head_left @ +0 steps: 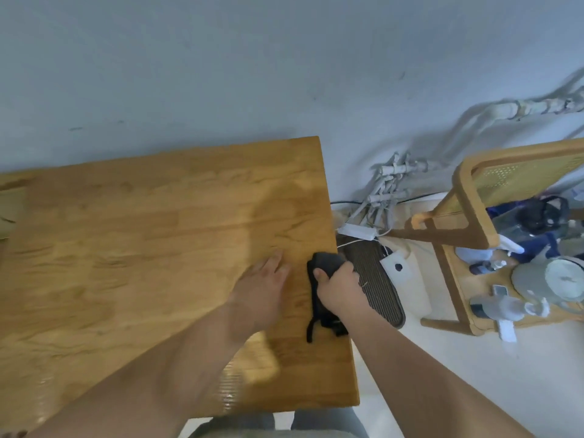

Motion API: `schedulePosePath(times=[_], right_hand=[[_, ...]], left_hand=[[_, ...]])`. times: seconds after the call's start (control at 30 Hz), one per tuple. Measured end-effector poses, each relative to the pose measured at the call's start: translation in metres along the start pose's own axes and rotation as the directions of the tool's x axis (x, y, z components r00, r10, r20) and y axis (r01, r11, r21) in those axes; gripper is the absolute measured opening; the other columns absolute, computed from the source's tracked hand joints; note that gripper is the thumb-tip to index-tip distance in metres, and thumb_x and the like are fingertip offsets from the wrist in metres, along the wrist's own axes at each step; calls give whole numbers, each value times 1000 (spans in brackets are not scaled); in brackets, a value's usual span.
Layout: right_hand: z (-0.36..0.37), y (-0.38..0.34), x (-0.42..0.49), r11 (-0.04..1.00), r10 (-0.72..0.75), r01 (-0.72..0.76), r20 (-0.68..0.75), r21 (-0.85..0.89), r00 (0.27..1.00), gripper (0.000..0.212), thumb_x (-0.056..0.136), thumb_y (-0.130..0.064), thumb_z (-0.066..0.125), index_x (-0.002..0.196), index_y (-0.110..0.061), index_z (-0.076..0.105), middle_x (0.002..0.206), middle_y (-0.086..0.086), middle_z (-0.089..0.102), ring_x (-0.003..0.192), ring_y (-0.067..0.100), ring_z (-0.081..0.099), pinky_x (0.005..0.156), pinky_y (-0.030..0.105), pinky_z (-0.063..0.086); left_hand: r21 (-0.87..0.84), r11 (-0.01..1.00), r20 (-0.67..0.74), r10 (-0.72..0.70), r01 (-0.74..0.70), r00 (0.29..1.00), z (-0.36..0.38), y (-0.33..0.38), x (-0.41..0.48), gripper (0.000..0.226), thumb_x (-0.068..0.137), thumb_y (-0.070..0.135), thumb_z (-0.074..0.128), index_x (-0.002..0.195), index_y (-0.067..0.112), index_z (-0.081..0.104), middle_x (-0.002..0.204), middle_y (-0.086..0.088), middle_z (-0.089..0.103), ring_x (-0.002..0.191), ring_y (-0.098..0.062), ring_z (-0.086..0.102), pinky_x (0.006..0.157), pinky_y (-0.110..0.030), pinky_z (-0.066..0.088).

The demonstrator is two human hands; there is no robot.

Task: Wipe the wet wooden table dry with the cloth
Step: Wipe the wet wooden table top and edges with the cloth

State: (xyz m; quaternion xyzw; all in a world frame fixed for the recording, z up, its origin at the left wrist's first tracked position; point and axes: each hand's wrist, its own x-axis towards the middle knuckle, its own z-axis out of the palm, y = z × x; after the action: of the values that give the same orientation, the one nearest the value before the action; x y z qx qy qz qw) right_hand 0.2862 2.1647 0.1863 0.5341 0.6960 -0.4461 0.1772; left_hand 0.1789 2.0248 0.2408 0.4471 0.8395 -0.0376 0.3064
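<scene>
The wooden table [151, 235] fills the left and middle of the head view, with a glossy wet sheen near its front edge. A black cloth [325, 267] lies bunched at the table's right edge, a strip of it trailing toward me. My right hand [339, 286] is shut on the cloth and presses it on the wood. Just left of the cloth, my left hand [264, 286] rests flat on the table, fingers apart and holding nothing.
A grey wall stands behind the table. To the right, on the white floor, are a power strip [357, 230] with cables, a dark ribbed mat [376, 279], and a wooden chair [474, 222] beside a low shelf with bottles and a grey kettle [550, 279].
</scene>
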Motion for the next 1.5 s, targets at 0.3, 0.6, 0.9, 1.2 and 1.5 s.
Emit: schedulePosePath(times=[0.3, 0.6, 0.9, 1.2, 1.5], right_hand=[[-31, -92, 86, 1000, -17, 17, 4, 9, 1000, 85, 99, -56, 52, 153, 1, 19, 152, 25, 35, 132, 42, 47, 107, 53, 45], [-47, -147, 138, 999, -38, 36, -55, -33, 998, 81, 101, -59, 46, 151, -1, 22, 149, 22, 42, 129, 41, 51, 103, 52, 47], [-74, -226, 210, 1000, 19, -19, -49, -16, 999, 79, 101, -56, 48, 153, -3, 19, 152, 24, 37, 134, 44, 44, 105, 52, 41], [-89, -276, 260, 982, -101, 96, -21, -165, 995, 64, 102, -52, 46, 144, -4, 39, 117, 15, 58, 101, 31, 59, 82, 38, 44], [-100, -250, 234, 951, -263, 264, 26, -162, 964, 67, 96, -64, 48, 135, -9, 42, 117, 12, 61, 100, 30, 63, 89, 48, 56]], left_hand=[[9, 1000, -70, -23, 24, 997, -46, -29, 56, 73, 97, 25, 56, 160, 19, 20, 170, -9, 5, 155, -25, 11, 123, -35, 20], [93, 988, -52, -119, 124, 992, -112, -93, 143, 76, 96, 29, 58, 160, 16, 20, 171, -10, 0, 156, -28, 6, 126, -41, 17], [34, 986, 70, -166, 164, 984, -128, -144, 194, 94, 96, 48, 64, 163, 26, 3, 169, 0, -19, 157, -19, -7, 124, -43, 24], [35, 988, 101, -153, 150, 983, -125, -146, 191, 90, 102, 49, 53, 161, 28, -12, 165, 1, -31, 155, -17, -19, 124, -38, 16], [71, 984, 165, -175, 165, 971, -129, -144, 189, 90, 103, 47, 52, 161, 27, -13, 164, 0, -32, 155, -18, -19, 124, -38, 15]])
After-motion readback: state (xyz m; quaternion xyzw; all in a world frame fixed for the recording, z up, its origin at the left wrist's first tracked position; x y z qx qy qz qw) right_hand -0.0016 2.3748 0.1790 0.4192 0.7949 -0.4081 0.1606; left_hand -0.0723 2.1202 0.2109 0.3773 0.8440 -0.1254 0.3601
